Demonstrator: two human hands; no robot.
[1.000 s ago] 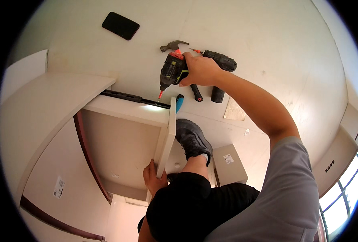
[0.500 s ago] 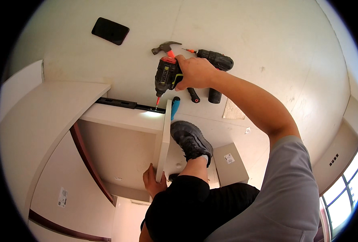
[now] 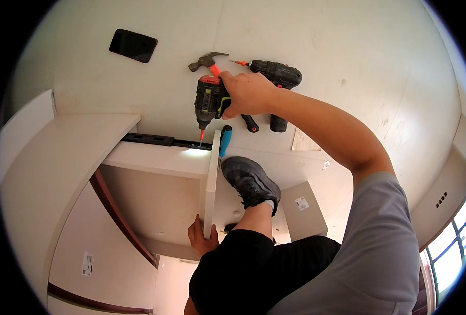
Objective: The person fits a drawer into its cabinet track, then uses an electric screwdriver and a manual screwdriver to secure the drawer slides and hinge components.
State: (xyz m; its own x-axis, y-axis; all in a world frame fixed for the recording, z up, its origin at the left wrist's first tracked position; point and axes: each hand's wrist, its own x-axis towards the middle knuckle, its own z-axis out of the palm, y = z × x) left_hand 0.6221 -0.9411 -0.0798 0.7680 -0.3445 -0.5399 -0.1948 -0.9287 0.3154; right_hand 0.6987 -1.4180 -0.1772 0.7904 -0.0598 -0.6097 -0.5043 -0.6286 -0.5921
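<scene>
My right hand [image 3: 251,94] is wrapped round a black and red cordless impact driver [image 3: 208,102], held nose down. Its red-shanked bit meets the black drawer slide [image 3: 162,140] near the slide's front end, where the tool's lamp makes a bright spot. The slide runs along the side of a pale drawer [image 3: 154,158], which sticks out of a white cabinet [image 3: 70,142]. At the lower end of the drawer's front panel [image 3: 210,194], my left hand [image 3: 202,239] grips the edge, fingers on the inner side. A blue-handled screwdriver [image 3: 225,140] stands beside the panel's upper end.
On the floor lie a claw hammer [image 3: 208,61], partly hidden behind my right hand, a second black drill [image 3: 276,73] and a dark phone [image 3: 133,45]. My black shoe [image 3: 251,181] is just right of the drawer front. Farther right is a pale labelled box or panel [image 3: 298,210].
The view has shifted slightly, so floor items appear a little farther left. The impact driver stays on the slide, and my left hand keeps its hold on the panel.
</scene>
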